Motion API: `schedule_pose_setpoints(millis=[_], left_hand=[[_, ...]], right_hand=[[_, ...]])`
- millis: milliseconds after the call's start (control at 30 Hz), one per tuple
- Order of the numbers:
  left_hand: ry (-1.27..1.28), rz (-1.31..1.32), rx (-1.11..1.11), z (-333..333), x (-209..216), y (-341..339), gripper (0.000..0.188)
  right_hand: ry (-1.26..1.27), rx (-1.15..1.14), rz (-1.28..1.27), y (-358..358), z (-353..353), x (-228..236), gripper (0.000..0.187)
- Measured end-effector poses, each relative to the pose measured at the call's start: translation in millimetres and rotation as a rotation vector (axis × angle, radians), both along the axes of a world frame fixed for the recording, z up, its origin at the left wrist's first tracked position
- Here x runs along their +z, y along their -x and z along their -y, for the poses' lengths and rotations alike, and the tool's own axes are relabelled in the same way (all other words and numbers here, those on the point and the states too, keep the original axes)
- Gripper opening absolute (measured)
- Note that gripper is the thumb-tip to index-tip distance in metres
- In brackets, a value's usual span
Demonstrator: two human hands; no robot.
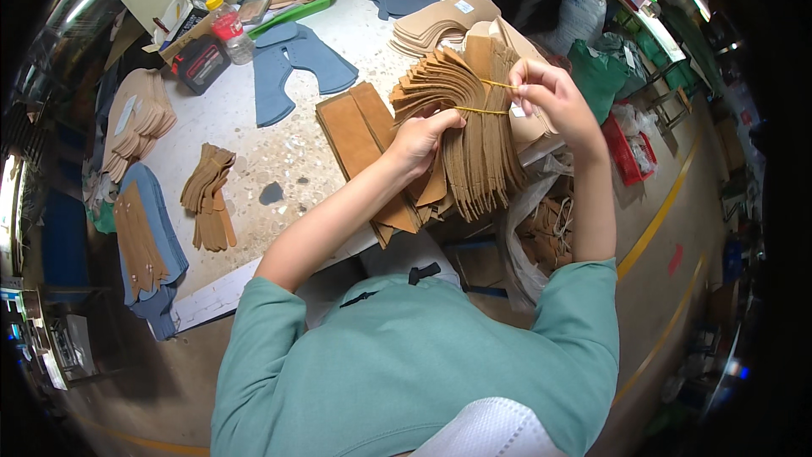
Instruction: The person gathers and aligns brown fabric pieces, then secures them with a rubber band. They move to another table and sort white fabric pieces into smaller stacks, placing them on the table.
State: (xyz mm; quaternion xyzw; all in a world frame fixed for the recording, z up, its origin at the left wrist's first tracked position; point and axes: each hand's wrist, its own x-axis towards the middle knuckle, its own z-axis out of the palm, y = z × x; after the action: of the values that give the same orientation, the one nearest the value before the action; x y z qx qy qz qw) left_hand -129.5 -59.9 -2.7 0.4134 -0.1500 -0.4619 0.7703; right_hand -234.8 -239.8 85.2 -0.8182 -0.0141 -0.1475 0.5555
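Observation:
A thick bundle of brown leather strips (484, 152) is held up over the table's near right edge, its ends fanned out. My left hand (418, 140) grips the bundle from the left, thumb across its front. Around the bundle's middle runs a yellow rubber band (484, 111). My right hand (550, 95) pinches a stretched part of this band between thumb and fingers, a little away from the leather on the right. Flat brown leather pieces (359, 131) lie stacked beside and below my left hand.
On the speckled white table (254, 178) lie blue-grey cut pieces (283, 76), beige stacks (444, 21) and a small brown strip bundle (207, 195). A bottle with a yellow cap (228, 27) stands far left. Below the right edge hangs a plastic bag (529, 241) with scraps; a red crate (628, 148) sits beyond.

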Motion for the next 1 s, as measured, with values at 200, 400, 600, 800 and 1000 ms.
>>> schedule_pose_setpoints(millis=[200, 400, 600, 800, 1000], left_hand=[[-0.149, 0.155, -0.142, -2, -6, -1, 0.021], [-0.012, 0.092, -0.201, 4, -9, 10, 0.017], [0.231, -0.214, -0.095, 2, -10, -12, 0.007], [0.475, -0.408, -0.043, 9, 3, -26, 0.083], [0.572, -0.162, -0.181, 13, 17, -20, 0.113]], right_hand=[[-0.409, 0.103, -0.046, -9, 42, 39, 0.035], [-0.622, 0.122, 0.51, -29, 69, 65, 0.052], [-0.178, -0.402, 0.248, -7, 42, 17, 0.019], [-0.083, -0.387, -0.129, 12, 16, -36, 0.019], [-0.393, -0.222, -0.119, 6, -9, -75, 0.048]])
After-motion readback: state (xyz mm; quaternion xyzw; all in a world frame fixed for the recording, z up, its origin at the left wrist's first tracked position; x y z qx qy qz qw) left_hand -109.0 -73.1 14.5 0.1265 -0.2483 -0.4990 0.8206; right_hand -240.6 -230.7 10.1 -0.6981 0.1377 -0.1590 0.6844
